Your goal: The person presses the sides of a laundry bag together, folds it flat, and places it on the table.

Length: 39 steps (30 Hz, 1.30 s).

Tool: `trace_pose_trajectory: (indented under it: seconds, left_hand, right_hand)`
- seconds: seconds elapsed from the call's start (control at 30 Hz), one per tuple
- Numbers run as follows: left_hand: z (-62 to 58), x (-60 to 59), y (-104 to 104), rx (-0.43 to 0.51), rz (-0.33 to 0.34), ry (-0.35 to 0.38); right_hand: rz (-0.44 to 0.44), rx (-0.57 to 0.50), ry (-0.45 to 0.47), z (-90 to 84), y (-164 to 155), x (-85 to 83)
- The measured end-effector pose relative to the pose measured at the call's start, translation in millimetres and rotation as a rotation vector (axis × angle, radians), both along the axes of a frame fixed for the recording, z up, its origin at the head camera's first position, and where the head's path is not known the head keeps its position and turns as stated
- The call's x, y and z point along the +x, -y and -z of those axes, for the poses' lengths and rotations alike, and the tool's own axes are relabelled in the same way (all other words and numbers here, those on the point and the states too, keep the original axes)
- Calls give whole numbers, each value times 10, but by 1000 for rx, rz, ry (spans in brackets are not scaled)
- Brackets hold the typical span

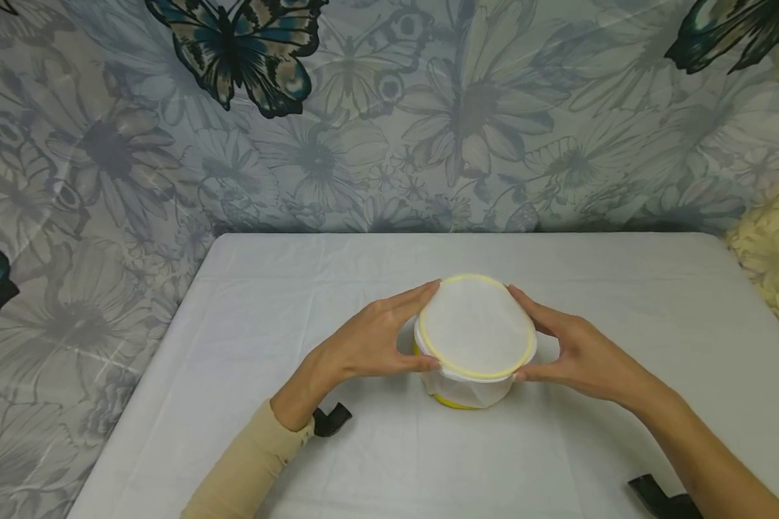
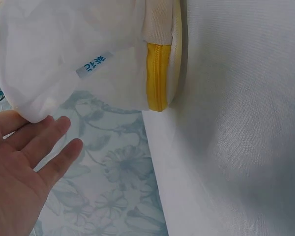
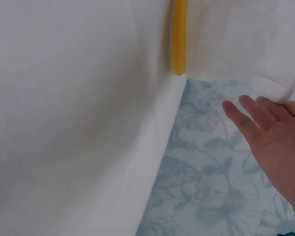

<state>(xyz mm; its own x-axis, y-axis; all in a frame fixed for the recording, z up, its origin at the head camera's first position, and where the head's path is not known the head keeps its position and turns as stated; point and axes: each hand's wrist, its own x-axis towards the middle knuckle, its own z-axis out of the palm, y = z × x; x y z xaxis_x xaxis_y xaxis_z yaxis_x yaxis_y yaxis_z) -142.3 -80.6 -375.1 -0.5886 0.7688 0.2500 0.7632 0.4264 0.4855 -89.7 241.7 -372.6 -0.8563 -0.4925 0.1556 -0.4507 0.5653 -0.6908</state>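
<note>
While a white pouch (image 1: 477,328) stands on the white-covered table (image 1: 630,303), head view: left hand (image 1: 379,339) and right hand (image 1: 578,353) angle in from opposite sides, thumbs nearer the wearer, fingers beyond, both gripping its upper rim. Left wrist view: fingers fanned slightly, rim at the hand; yellow zipper (image 2: 158,78) low. Right wrist view: palm visible, lower fingers parted, yellow edging (image 3: 179,39) at pouch base.

L hand (image 1: 378,339) & R hand (image 1: 579,353) face ea. other, thumbs (image 1: 420,362) spread from fairly straight fingers (image 2: 46,142). Both forearms (image 1: 707,454) angle in from btm.
</note>
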Motion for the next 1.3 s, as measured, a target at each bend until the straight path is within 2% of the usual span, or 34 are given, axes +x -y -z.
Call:
trace_pose_trajectory:
  seconds: [0.2, 0.47, 0.6, 1.07, 1.3]
  left_hand:
    - [15, 0, -5, -33, -12, 13]
    - [36, -15, -17, -6, -63, 152]
    - [52, -21, -11, -14, -50, 188]
    - [120, -40, -42, -67, -24, 215]
    - [151, -48, -60, -91, -28, 235]
  right_hand:
    - [13, 5, -5, 25, 11, 6]
    - [11, 8, 31, 53, 52, -21]
    - [24, 8, 54, 67, 59, -21]
    - [23, -11, 124, 141, 68, -12]
    - [31, 55, 124, 187, 89, -15]
